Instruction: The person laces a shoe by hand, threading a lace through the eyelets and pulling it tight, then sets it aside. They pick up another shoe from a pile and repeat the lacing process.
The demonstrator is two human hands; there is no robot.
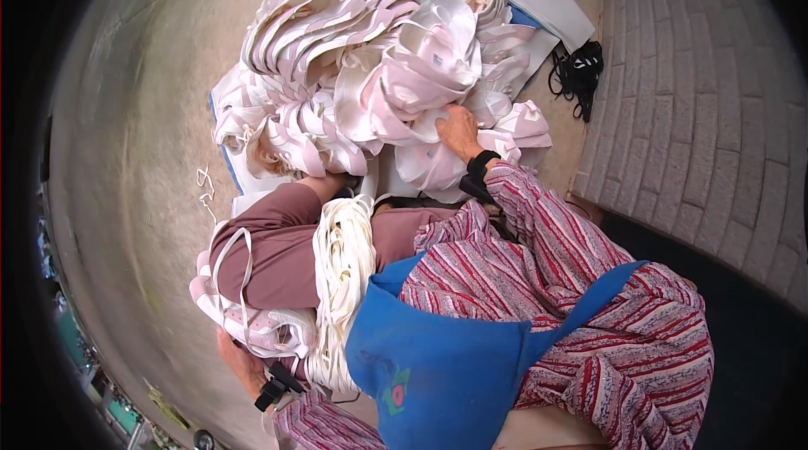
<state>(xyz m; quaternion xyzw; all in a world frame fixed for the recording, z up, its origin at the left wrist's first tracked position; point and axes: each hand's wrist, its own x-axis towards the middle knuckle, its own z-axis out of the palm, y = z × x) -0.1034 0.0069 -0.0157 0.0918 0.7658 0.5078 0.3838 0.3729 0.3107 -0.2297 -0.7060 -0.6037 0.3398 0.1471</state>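
Note:
A large heap of white and pale pink shoe uppers (421, 84) lies in front of my knees, many nested in curved stacks. My right hand (459, 132) reaches into its near right side, fingers curled round the edge of a shoe upper. At the lower left, beside my thigh, my left hand (239, 362) is against a small bundle of pink and white shoe uppers (265, 328); its fingers are mostly hidden. A thick hank of cream shoelaces (341, 282) hangs across my lap. One loose white lace (244, 260) loops over my leg next to the bundle.
White sheets with blue edges (555, 8) lie under and behind the heap. A tangle of black cord (581, 75) sits at right, near a grey brick wall (686, 105). A thin white lace (204, 185) lies on the concrete floor (143, 155). A blue apron (446, 366) covers my front.

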